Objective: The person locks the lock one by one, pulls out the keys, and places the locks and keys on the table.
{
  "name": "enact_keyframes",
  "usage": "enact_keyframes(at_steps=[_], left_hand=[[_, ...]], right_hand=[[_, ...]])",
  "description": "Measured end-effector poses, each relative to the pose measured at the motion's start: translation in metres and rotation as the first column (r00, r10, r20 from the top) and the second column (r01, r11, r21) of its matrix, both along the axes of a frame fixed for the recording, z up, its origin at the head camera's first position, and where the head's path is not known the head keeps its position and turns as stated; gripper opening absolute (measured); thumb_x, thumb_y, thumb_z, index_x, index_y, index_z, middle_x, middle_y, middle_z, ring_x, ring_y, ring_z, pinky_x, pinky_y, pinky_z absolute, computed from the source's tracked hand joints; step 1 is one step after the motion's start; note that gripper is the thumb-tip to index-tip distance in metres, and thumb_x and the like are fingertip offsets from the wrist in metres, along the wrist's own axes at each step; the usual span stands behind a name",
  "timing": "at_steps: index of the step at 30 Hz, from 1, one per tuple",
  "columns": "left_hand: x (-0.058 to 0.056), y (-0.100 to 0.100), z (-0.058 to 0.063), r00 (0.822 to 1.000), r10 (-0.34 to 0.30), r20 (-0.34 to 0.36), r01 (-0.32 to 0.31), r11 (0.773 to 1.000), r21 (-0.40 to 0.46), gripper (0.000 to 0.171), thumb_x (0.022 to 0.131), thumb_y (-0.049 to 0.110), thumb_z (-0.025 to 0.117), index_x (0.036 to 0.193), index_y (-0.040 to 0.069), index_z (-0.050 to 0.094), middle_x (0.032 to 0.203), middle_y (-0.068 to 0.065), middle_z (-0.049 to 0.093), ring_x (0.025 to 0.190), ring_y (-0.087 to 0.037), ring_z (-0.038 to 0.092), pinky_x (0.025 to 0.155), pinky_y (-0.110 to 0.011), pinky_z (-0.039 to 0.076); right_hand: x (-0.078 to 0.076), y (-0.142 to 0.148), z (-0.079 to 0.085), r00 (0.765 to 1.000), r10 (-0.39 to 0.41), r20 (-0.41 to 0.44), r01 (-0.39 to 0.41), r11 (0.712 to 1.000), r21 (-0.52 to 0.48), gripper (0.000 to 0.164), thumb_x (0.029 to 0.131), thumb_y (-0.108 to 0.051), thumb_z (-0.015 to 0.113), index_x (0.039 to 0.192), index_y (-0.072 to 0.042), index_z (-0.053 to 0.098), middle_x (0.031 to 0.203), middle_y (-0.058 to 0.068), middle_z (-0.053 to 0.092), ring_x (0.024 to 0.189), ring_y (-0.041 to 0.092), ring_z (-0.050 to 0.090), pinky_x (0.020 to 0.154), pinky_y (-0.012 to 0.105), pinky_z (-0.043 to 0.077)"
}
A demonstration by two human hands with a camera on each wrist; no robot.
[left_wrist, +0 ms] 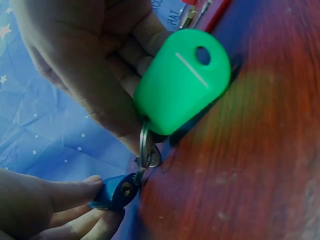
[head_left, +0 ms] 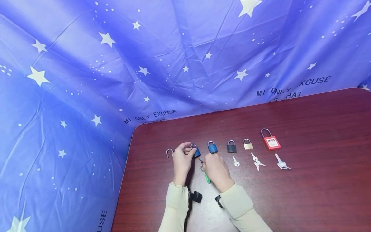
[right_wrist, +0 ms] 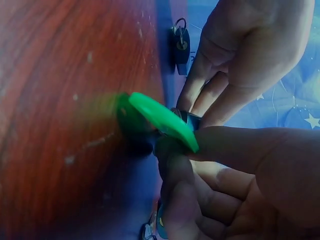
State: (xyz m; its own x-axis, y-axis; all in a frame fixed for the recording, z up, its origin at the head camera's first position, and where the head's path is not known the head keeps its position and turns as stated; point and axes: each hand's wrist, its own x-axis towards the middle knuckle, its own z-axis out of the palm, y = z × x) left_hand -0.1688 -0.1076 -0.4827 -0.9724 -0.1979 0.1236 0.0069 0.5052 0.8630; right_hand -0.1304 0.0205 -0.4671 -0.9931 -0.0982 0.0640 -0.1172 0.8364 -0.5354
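Note:
Thumb and fingers of my left hand point(head_left: 182, 159) pinch a small blue padlock point(head_left: 196, 152) by its body, its keyhole face turned toward my right hand in the left wrist view. My right hand point(head_left: 216, 167) grips a small key point(left_wrist: 140, 175), its tip right at the keyhole point(left_wrist: 126, 189). A metal ring point(left_wrist: 145, 145) joins the key to a bright green tag point(left_wrist: 182, 82), which hangs below the right fingers. Much of the key is hidden by those fingers. Just beyond my right hand stands a second blue padlock point(head_left: 213, 148).
Left of my left hand, a padlock's shackle point(head_left: 169, 152) shows. Rightward lie a black padlock point(head_left: 232, 148), a brass padlock point(head_left: 248, 146) and a red padlock point(head_left: 271, 142). In front of them are a key point(head_left: 236, 162), a key bunch point(head_left: 256, 162) and another key set point(head_left: 281, 164).

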Motion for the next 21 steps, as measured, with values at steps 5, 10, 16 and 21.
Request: enact_keyframes(at_steps=[5,10,16,21], left_hand=[[-0.0007,0.0009,0.0005,1.0,0.015,0.004,-0.015,0.999,-0.043,0.026,0.077,0.02,0.071,0.101,0.01,0.066,0.076,0.001,0.067,0.067,-0.005,0.062,0.065,-0.022,0.049],[-0.0015,0.0023,0.0017,1.0,0.012,0.013,-0.011,0.998,-0.059,0.026,0.078,0.019,0.07,0.101,0.009,0.066,0.077,0.002,0.066,0.066,-0.003,0.06,0.067,-0.022,0.049],[-0.0033,0.0029,0.0013,1.0,0.009,0.002,-0.009,0.996,-0.091,0.027,0.076,0.02,0.071,0.1,0.007,0.066,0.074,0.004,0.065,0.061,-0.002,0.057,0.059,-0.02,0.046],[-0.0038,0.0015,-0.0009,1.0,-0.001,-0.008,0.0,0.995,-0.098,0.024,0.076,0.018,0.072,0.097,0.007,0.066,0.077,0.002,0.065,0.062,-0.003,0.056,0.058,-0.019,0.046]], right_hand=[[-0.0016,0.0003,0.0013,1.0,0.003,0.007,-0.003,1.0,-0.005,0.023,0.077,-0.014,0.063,0.058,-0.017,0.05,0.057,-0.002,0.051,0.051,0.021,0.051,0.047,0.038,0.042],[-0.0013,0.0014,0.0026,0.999,-0.01,0.034,0.011,1.0,-0.022,0.023,0.077,-0.016,0.064,0.06,-0.017,0.05,0.057,-0.003,0.05,0.052,0.022,0.052,0.046,0.037,0.041],[0.0,0.0005,0.0026,1.0,-0.012,0.008,0.012,1.0,-0.024,0.02,0.076,-0.012,0.064,0.062,-0.014,0.05,0.059,0.002,0.053,0.05,0.024,0.051,0.044,0.037,0.04],[-0.0003,-0.001,0.0025,1.0,-0.004,-0.004,0.004,1.0,-0.012,0.02,0.075,-0.012,0.065,0.061,-0.013,0.05,0.06,0.003,0.054,0.05,0.024,0.051,0.045,0.037,0.041]])
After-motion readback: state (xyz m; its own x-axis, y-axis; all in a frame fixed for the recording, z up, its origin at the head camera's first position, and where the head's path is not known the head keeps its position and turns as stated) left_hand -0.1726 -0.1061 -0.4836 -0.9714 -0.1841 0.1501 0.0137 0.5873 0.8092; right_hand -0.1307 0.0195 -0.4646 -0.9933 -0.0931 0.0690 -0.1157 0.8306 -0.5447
